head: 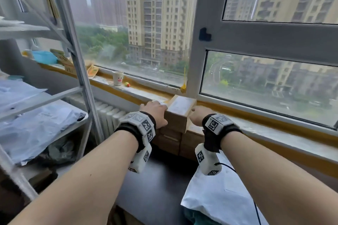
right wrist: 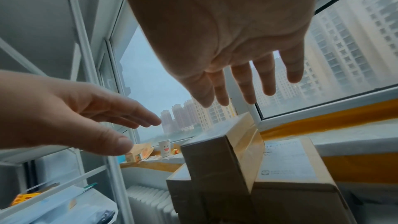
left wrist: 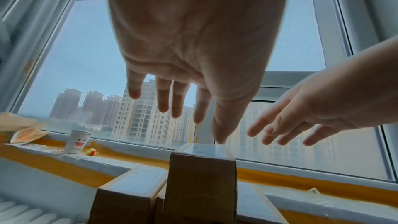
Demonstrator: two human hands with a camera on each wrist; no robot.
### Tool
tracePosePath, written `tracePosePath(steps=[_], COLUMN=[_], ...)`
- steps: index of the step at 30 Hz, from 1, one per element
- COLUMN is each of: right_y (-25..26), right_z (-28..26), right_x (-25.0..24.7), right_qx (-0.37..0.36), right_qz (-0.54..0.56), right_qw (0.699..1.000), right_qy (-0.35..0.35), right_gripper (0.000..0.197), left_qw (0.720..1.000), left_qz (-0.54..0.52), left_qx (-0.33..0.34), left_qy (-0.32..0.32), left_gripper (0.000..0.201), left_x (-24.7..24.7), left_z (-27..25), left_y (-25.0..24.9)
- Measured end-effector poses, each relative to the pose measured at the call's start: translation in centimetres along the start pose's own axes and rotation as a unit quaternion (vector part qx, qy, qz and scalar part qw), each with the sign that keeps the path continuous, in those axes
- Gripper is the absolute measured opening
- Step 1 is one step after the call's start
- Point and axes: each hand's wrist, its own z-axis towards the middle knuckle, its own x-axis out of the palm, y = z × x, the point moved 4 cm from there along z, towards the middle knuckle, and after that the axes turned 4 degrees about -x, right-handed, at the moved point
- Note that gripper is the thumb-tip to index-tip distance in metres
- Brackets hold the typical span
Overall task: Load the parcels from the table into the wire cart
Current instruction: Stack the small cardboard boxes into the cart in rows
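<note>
Parcels of brown cardboard stand stacked against the window sill [head: 259, 126], in the lower middle of the head view. The top parcel [head: 180, 110] lies on two lower boxes: a left box [left wrist: 131, 192] and a right box [right wrist: 295, 173] with a white label. It sits across them, with its long side pointing toward the glass, probably because it was simply piled there with no room left beside the others.

The left hand [head: 155, 112] and the right hand [head: 199, 113] are on either side of this top parcel, at the centre of the head view. In both wrist views the fingers are straight and spread, and nothing is held. The left wrist view shows the left thumb low over the far top edge of the parcel; I cannot tell if it touches. The right fingers [right wrist: 263, 81] hang above the taped top, apart from it. So the parcel lies between and a little below the two palms.

I judge that the hands come from both sides because the box looks too wide for one hand, and a squeeze on the side faces would lift it without disturbing the boxes under it.

A white soft bag [head: 219, 197] lies in the lower right of the head view. A paper cup [head: 118, 78] stands on the sill, left of centre, and a metal rack [head: 76, 71] fills the left side. The wire cart is not in view.
</note>
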Motion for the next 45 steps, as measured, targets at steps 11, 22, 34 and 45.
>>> tracePosePath(steps=[11, 22, 34, 45], right_y=[-1.1, -1.4, -2.6, -2.9], right_z=[6.9, 10.6, 10.9, 11.0], right_x=[1.4, 3.9, 1.4, 2.2], right_qx=[0.043, 0.177, 0.2, 0.163], right_qz=[-0.01, 0.236, 0.155, 0.17], right_qw=[0.999, 0.954, 0.967, 0.972], right_qy=[0.015, 0.05, -0.009, 0.021], right_gripper=[0.037, 0.038, 0.034, 0.075], left_qw=[0.996, 0.972, 0.978, 0.964], left_qz=[-0.064, -0.199, -0.186, -0.248], left_qx=[0.038, 0.073, 0.092, 0.065], left_qy=[0.041, 0.099, 0.003, 0.066], left_gripper=[0.05, 0.051, 0.035, 0.057], left_x=[3.2, 3.9, 2.4, 4.1], left_z=[10.3, 15.3, 17.4, 19.9], left_y=[1.5, 1.2, -0.3, -0.2])
